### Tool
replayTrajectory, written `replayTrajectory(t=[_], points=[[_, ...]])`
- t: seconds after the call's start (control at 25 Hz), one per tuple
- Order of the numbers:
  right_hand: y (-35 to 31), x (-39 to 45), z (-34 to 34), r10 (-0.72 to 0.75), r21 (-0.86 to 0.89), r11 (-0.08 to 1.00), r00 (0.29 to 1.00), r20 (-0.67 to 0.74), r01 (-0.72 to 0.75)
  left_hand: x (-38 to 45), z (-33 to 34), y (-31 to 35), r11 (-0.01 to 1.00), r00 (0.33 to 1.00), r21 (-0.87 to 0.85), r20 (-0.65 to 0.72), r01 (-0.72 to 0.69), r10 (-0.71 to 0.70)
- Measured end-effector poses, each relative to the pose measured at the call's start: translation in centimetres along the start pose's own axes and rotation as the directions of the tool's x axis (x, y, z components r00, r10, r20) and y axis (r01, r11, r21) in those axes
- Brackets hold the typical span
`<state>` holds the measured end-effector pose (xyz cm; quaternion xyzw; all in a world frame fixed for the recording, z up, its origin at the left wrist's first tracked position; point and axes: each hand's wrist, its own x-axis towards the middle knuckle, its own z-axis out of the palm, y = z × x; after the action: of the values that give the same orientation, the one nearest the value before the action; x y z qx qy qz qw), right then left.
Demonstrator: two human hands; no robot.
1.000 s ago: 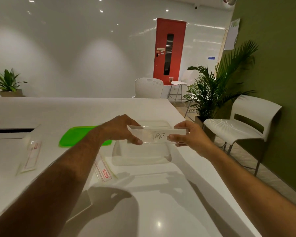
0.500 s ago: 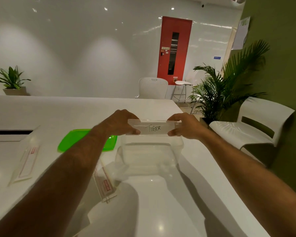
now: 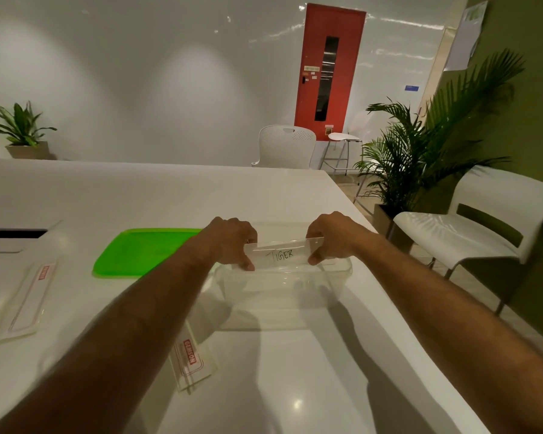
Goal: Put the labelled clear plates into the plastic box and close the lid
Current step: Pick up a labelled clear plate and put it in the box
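Note:
A clear plate marked "TIGER" [image 3: 281, 254] stands on its long edge over the open clear plastic box [image 3: 282, 296], its lower edge at about rim height. My left hand [image 3: 232, 242] pinches its left end and my right hand [image 3: 329, 238] pinches its right end. The green lid [image 3: 138, 253] lies flat on the white table to the left of the box. Another clear plate with a red label [image 3: 192, 360] lies near my left forearm, and a third [image 3: 25, 305] lies at the far left of the table.
The white table [image 3: 138, 195] ends in an edge close to the right of the box. Beyond that edge are a white chair [image 3: 470, 227] and a potted palm [image 3: 420, 151]. A dark slot [image 3: 13, 234] is set in the table at the left.
Both hands have lowered the "TIGER" plate from above the box down to its rim. The view has tilted down and moved closer to the box.

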<state>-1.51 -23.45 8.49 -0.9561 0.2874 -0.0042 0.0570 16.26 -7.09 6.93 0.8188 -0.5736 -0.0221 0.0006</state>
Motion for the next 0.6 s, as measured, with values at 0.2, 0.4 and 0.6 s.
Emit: replayTrajectory(t=[0.2,0.4,0.6], points=[[-0.6,0.8,1.3,-0.036,-0.175,0.983,0.988,0.152,0.063,0.5,0.3,0.3,0.999,0.993,0.029,0.115,0.014,-0.017],[-0.7,1.3,3.0,-0.061,-0.245,0.962,0.967,0.247,0.123,0.6,0.4,0.9,1.0,0.983,-0.012,0.185,-0.006,0.008],[-0.5,1.4,3.2,-0.07,-0.266,0.952,0.954,0.291,0.151,0.6,0.6,1.3,1.0,0.972,-0.007,0.234,0.005,-0.003]])
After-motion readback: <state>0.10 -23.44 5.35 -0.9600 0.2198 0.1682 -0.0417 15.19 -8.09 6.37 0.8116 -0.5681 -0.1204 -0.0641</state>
